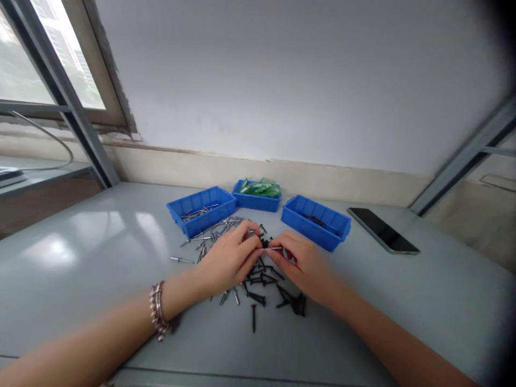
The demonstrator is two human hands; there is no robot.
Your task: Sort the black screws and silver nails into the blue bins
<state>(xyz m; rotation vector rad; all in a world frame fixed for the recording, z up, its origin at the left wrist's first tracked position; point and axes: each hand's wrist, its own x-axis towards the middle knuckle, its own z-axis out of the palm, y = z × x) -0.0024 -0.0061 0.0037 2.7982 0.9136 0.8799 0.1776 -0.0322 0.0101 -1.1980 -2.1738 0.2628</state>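
Here, a silver nail [276, 248] pinched between both hands' [229, 260] fingertip grips, above the screw pile [262, 282].

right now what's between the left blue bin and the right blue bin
In the head view, bare grey table separates the left blue bin and right blue bin; the green-filled bin sits behind.

both forearms angle inward; left hand [228, 260] and right hand [304, 266] meet fingertip to fingertip, fingers pinched.
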